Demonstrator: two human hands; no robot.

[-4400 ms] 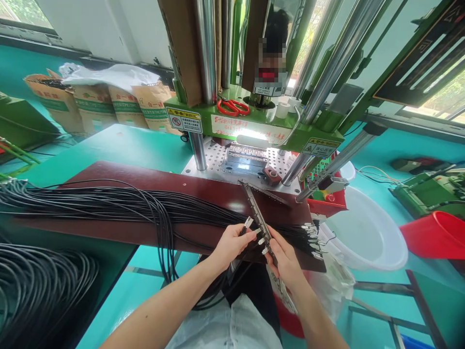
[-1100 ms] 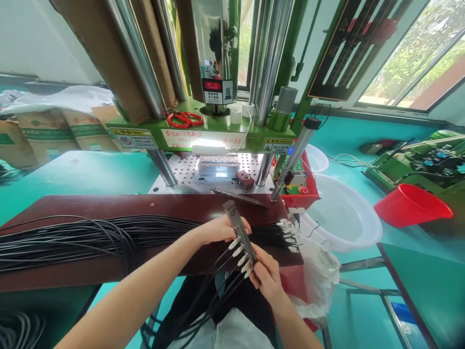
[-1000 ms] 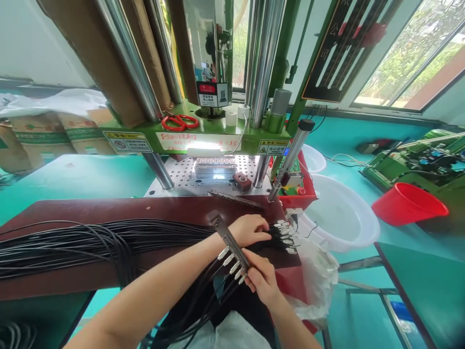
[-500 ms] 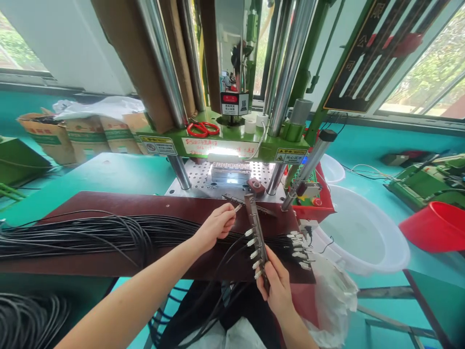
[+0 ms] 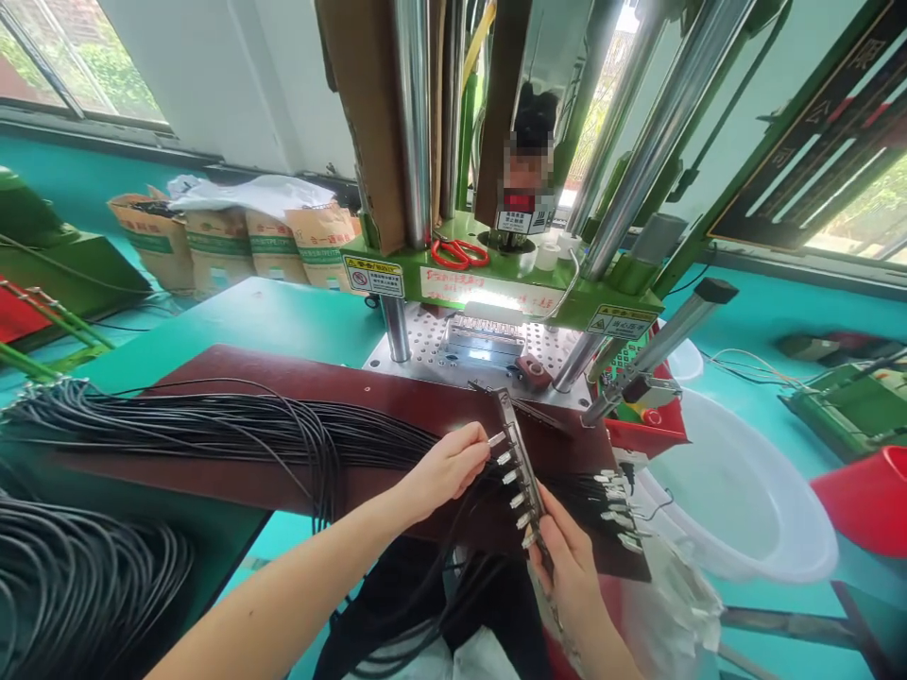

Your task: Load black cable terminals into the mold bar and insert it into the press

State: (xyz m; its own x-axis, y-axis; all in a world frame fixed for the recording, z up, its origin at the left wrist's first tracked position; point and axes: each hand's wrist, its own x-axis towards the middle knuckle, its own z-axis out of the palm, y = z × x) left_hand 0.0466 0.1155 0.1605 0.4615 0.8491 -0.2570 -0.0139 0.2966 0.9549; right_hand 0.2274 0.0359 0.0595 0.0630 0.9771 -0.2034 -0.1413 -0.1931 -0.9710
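The right hand [image 5: 571, 567] grips the low end of a metal bar [image 5: 521, 467] above the brown board [image 5: 283, 378], while the left hand [image 5: 450, 467] pinches a plug [image 5: 497, 439] at its top.

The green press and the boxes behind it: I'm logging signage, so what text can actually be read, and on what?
Nothing reads clearly.
Yellow warning label on the green press: too small.
Triangle sticker: too small.
Red handwriting on the press front: illegible.
Cardboard boxes: green print, blurred.

Dark red board [image 5: 233, 373] tops the green bench [image 5: 262, 312]; black cables [image 5: 213, 425] sprawl across it, loose connector ends [image 5: 613, 491] at right.
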